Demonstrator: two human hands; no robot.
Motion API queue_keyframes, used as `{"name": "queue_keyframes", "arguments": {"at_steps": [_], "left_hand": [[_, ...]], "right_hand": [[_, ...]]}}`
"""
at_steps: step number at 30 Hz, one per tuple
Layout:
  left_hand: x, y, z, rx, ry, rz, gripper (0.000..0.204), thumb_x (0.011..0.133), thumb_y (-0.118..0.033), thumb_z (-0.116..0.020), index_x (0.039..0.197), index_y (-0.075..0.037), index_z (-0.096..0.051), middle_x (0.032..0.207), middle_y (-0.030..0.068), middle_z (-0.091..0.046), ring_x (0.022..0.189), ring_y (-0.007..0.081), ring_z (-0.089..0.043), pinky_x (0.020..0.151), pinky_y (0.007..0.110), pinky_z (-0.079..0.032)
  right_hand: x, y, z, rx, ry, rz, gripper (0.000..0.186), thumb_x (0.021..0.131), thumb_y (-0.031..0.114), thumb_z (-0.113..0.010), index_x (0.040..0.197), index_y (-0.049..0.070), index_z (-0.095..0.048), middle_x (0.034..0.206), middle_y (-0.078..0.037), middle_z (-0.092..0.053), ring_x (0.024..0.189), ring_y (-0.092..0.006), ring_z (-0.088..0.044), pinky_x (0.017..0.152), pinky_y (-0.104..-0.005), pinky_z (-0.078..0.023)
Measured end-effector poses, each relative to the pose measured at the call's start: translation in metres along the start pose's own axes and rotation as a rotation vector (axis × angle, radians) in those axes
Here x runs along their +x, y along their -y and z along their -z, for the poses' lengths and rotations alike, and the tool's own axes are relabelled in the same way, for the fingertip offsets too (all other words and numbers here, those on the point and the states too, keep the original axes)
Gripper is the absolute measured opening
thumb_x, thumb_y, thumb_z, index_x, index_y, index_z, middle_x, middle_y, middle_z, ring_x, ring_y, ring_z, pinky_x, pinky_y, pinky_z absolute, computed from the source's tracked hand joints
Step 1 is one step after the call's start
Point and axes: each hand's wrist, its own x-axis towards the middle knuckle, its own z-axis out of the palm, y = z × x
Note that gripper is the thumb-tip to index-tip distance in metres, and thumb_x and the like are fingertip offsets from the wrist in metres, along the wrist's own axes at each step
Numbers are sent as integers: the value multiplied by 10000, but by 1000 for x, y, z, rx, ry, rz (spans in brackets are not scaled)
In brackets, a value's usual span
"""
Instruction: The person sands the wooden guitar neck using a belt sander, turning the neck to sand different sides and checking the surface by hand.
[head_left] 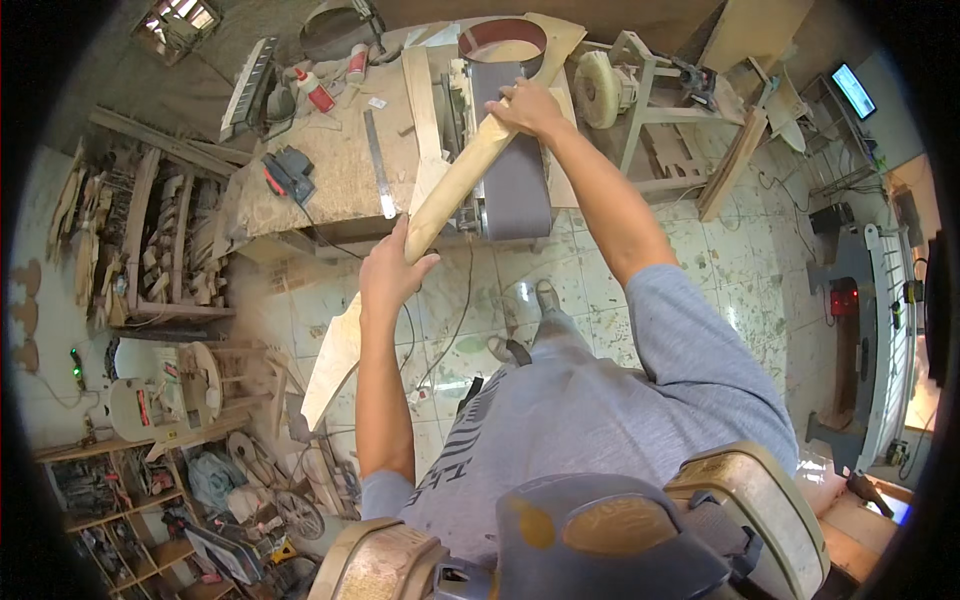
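A long pale wooden piece (460,185), shaped like an instrument neck with a flared, angled end, runs diagonally in front of me. My left hand (390,270) grips it near the middle, thumb out to the side; the flared end hangs past my left forearm over the floor. On the upper end, my right hand (528,106) is closed around the wood. That end lies over the wide dark belt of a belt sander (517,195); whether it touches the belt I cannot tell. A reddish sanding-belt loop (503,25) stands beyond the sander.
Left on the dusty bench (330,190) lie a metal ruler (380,165), a handheld sander (289,174) and a red bottle (315,90). A round buffing wheel (598,90) is at the right. Cables (465,320) cross the tiled floor. Wood offcuts (175,240) fill a rack at left.
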Motion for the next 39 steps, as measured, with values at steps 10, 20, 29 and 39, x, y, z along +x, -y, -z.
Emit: {"name": "queue_keyframes", "arguments": {"at_steps": [10,20,29,39], "left_hand": [[-14,-1,-7,-3,-51,14,864,712,-332,-832,1447,-74,-458,1104,227,-682,1003,405,-660,850,465,-525],[-19,13,1,5,-11,8,911,679,-297,-858,1465,-102,-441,1146,226,-669,1045,399,-647,872,462,-520],[1,-18,-15,104,-61,-177,715,738,-53,-626,1432,-89,-455,1098,240,-650,920,445,-643,807,517,-522],[-32,27,17,-1414,551,-51,781,636,-34,-601,1404,29,-472,814,137,-658,676,223,-659,652,322,-531]], "right_hand": [[13,6,-12,-35,-33,96,659,869,635,-526,1197,93,-707,1237,-238,-619,1186,-381,-574,1030,-475,-431],[13,17,-7,8,93,64,697,844,653,-531,1270,122,-680,1284,-236,-617,1209,-380,-579,1056,-452,-439],[1,-63,35,92,193,-34,701,879,598,-552,1357,88,-601,1359,-277,-558,1296,-413,-514,1092,-425,-405],[-78,-81,173,1053,-461,-206,567,1044,464,-435,1366,19,-578,1296,-139,-652,1237,-236,-590,1065,-365,-410]]}}
